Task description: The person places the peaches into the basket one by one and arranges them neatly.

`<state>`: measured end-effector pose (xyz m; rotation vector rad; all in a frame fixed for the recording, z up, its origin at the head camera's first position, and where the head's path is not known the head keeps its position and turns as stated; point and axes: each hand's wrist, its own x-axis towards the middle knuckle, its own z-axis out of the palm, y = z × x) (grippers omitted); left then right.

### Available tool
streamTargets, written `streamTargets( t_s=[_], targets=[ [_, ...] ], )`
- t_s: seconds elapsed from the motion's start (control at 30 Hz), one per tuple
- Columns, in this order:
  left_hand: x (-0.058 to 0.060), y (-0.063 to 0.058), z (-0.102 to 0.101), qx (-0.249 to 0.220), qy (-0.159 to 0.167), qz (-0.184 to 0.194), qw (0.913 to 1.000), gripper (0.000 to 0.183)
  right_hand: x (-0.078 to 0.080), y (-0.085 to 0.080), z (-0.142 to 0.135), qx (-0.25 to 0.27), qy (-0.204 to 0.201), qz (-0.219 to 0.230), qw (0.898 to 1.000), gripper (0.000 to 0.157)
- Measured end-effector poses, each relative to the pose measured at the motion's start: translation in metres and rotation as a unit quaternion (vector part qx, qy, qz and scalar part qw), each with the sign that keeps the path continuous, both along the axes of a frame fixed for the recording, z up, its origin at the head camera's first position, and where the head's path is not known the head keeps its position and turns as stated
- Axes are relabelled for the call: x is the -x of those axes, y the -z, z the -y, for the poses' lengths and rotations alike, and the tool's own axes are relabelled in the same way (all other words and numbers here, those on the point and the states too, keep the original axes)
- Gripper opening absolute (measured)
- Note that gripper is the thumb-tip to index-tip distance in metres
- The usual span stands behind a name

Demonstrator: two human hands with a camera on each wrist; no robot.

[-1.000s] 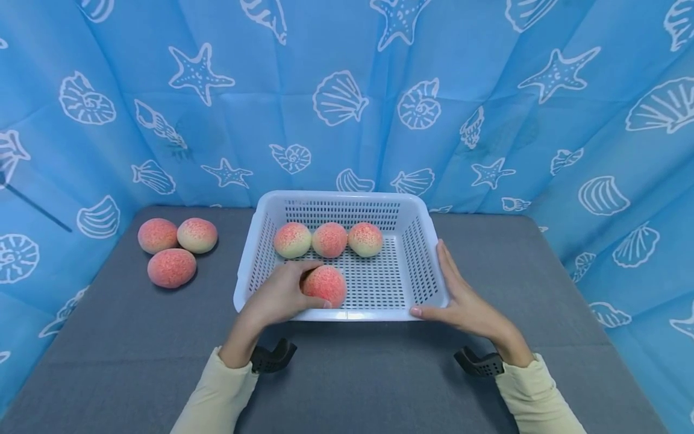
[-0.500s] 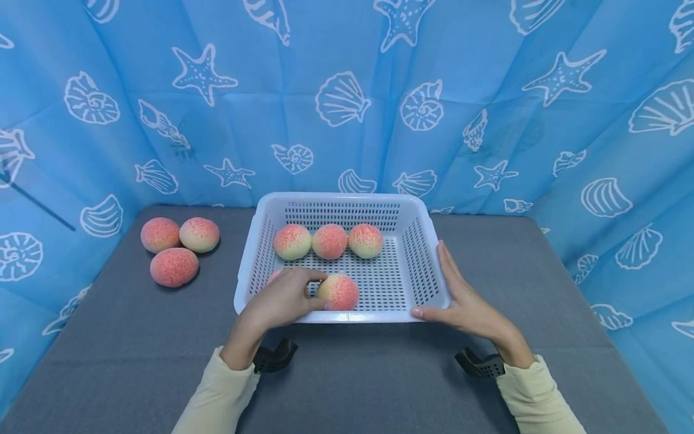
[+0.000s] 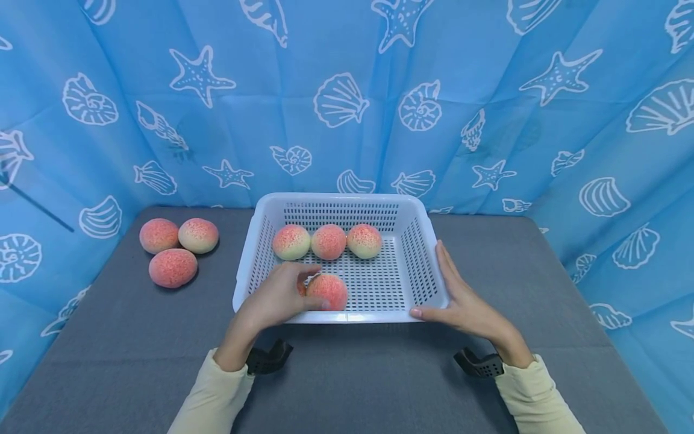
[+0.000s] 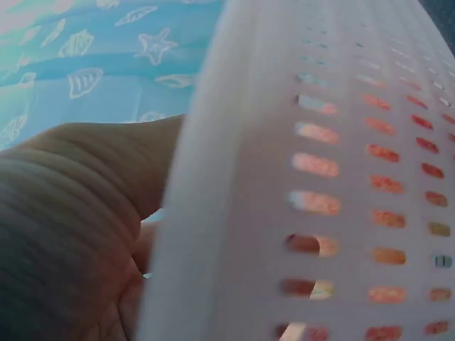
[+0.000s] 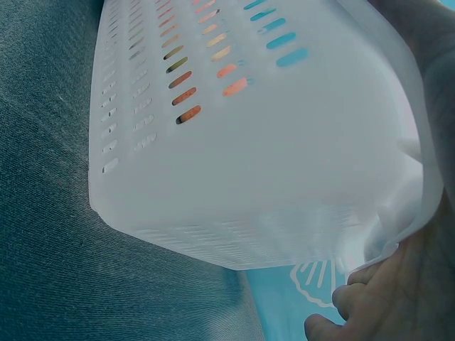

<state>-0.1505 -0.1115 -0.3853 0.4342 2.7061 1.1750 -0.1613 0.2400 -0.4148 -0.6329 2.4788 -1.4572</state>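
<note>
Inside the white perforated plastic basket (image 3: 374, 316), my left hand (image 3: 279, 293) reaches over the front left and holds a red peach (image 3: 331, 289), thumb in front of it and fingers behind. A bit of orange-red shows between thumb and fingers, mostly hidden by the hand. Three peaches line the back of the basket: a left one (image 3: 291, 242), a middle one (image 3: 328, 242) and a right one (image 3: 364, 240). At the front right corner, my right hand (image 3: 466, 307) lies against the basket, thumb on the front rim and fingers extended along the right side.
On the grey cloth-covered table (image 3: 352, 380), three more peaches sit grouped at the far left: one at the back (image 3: 159, 235), a paler one (image 3: 198, 235) and one in front (image 3: 173, 267). A blue shell-print curtain (image 3: 347, 144) hangs behind the basket.
The peach at my left hand shifted right with its yellow side showing, and now sits back left with its red side forward. My right hand stays at the basket corner.
</note>
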Motion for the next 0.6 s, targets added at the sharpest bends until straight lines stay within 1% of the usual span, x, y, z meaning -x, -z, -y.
streamTargets(
  t_s=[0.1,0.17,0.23,0.3,0.4,0.6],
  targets=[
    [-0.001,-0.002,0.006,-0.031,-0.004,-0.001,0.9995,0.066,0.000,0.000,0.000,0.001,0.000,0.003,1.000,0.130],
    [-0.003,-0.007,0.010,-0.054,-0.006,0.002,0.9985,0.066,0.000,0.000,0.000,-0.002,0.001,0.004,1.000,0.130],
    [-0.004,-0.011,0.016,-0.078,-0.005,-0.004,0.9969,0.065,0.000,0.000,-0.001,-0.007,0.002,0.000,1.000,0.130],
    [-0.007,-0.016,0.023,-0.098,-0.011,-0.008,0.9951,0.066,0.000,0.000,-0.001,-0.008,0.001,-0.001,1.000,0.130],
    [-0.009,-0.020,0.036,-0.114,-0.026,-0.032,0.9926,0.065,0.000,0.000,-0.001,-0.005,0.000,0.000,1.000,0.130],
    [-0.012,-0.027,0.069,-0.123,-0.069,-0.073,0.9873,0.070,0.000,0.000,0.000,0.002,-0.001,0.003,1.000,0.130]
  ],
)
